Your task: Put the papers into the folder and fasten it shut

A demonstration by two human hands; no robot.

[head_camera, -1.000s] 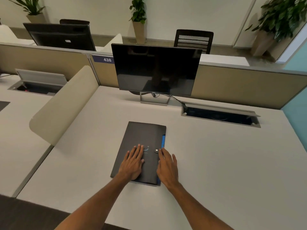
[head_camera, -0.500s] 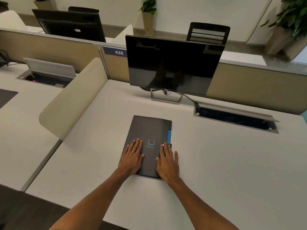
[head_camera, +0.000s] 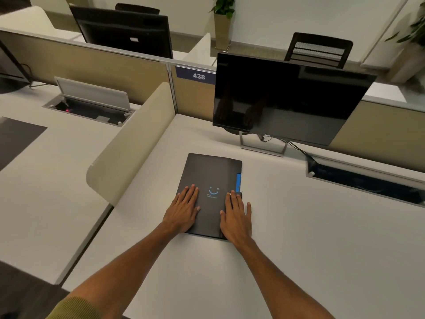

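While folder lies closed and flat on desk, dead centre of view, long edge running toward 12 o'clock. Dark cover, small blue smile mark at middle. Blue strip showing along edge at 3 o'clock, likely inner lining or tab; papers themselves not visible, presumably inside.

Left hand flat, fingers spread, palm down on cover at 7 o'clock of folder; gripping nothing, only pressing. Right hand likewise flat and released, at 5 o'clock, fingertips reaching the edge by a small dark flap. Clasp itself hidden under fingers; fastened or not, cannot tell.

Step in hand, by judgement: pressing fastener home. Best done with left palm kept down to stop cover sliding on smooth top, right fingertips pushing straight down on flap, not sideways. Worth checking blue strip sits square so nothing catches in the closure. Task looks nearly finished.

Outward: desk pale, smooth, matte. Dark monitor on metal stand at 1 o'clock, well apart from folder, cable trailing to open cable tray at 3 o'clock. Curved beige divider at 10 o'clock. Neighbouring desk beyond it, with second tray lid up. Partition with plate "438" at 12 o'clock. Farther off: another monitor, black chair, potted plant, pale wall.
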